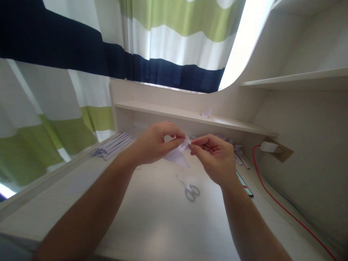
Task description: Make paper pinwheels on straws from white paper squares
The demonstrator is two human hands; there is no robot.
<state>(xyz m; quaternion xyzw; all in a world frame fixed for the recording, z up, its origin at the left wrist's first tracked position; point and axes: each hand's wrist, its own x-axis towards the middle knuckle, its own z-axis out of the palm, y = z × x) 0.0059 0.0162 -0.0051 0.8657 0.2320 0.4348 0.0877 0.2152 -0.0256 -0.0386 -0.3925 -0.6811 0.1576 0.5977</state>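
Note:
A folded piece of white paper [178, 158] is held up above the desk between both hands. My left hand [160, 141] pinches its upper part between thumb and forefinger. Right beside that pinch, the thumb and forefinger of my right hand [214, 154] close on the same paper at a small twisted or folded tip. The fingertips of the two hands nearly touch. Below the hands, grey-handled scissors [190, 192] lie on the desk, blades pointing away to the upper left.
Rolled paper sticks [115, 145] are piled at the back left, near a flat white sheet [85, 180]. More paper pieces [239, 152] lie behind my right hand. A phone [244, 185] rests by my right forearm. A red cable [282, 206] runs from a plug [269, 146]. A folded paper [206, 112] stands on the shelf.

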